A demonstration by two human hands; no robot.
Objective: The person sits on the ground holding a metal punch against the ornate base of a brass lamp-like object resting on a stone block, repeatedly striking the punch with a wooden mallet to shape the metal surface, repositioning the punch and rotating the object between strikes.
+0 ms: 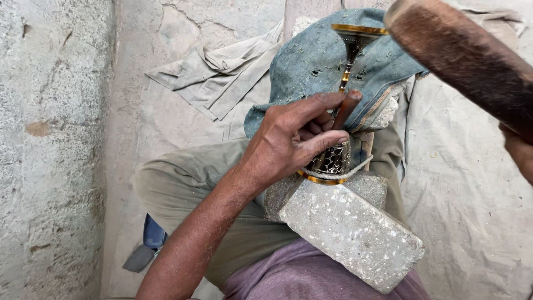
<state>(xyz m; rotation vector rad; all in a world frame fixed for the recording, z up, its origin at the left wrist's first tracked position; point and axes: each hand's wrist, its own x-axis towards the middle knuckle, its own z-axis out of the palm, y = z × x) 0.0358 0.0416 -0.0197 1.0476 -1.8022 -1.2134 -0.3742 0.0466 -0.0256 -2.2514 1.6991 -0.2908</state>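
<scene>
Left hand (pixel 291 145) pinches a small chisel (pixel 345 110) between thumb and fingers, tip on the goblet (pixel 340 139) — a black-and-gold metal piece lying along a stone block (pixel 350 233) on the lap, over blue cloth (pixel 316 61). Right hand (pixel 519 150) is mostly out of frame; it seems closed around the mallet (pixel 461 55), but I can't tell for sure. Goblet looks rigid, thin stem, pierced body — likely dents easily; hold by the body, not the stem.

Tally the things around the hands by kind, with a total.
Stone blocks: 1
Metal goblets: 1
Punches, in the left hand: 1
Wooden mallets: 1
Cloths: 2, denim and beige
Total: 6
</scene>
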